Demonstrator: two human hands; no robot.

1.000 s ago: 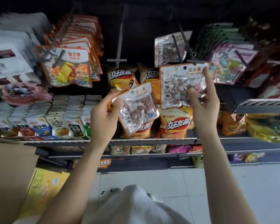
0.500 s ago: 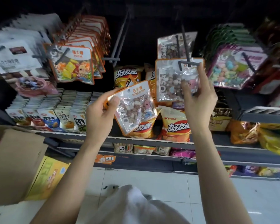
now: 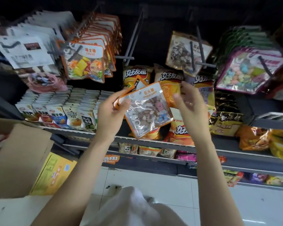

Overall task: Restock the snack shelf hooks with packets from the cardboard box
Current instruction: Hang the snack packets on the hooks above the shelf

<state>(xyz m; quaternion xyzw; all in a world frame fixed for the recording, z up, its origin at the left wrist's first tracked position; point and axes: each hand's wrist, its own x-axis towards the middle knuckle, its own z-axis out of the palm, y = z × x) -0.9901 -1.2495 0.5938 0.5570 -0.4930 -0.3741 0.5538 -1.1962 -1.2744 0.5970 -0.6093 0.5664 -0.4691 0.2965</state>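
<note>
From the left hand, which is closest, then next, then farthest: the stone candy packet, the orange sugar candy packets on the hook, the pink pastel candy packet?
1. Clear orange-edged stone candy packet: gripped by the left hand.
2. Orange sugar candy packets: hanging up and left of it.
3. Pink-edged pastel candy packet: far right, beyond the right hand.

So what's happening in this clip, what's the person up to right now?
A person is restocking snack hooks. The left hand pinches a stone candy packet by its upper left edge, and the right hand reaches in beside its right edge with curled fingers. Matching packets hang on the hook above. The cardboard box sits at lower left.
</note>
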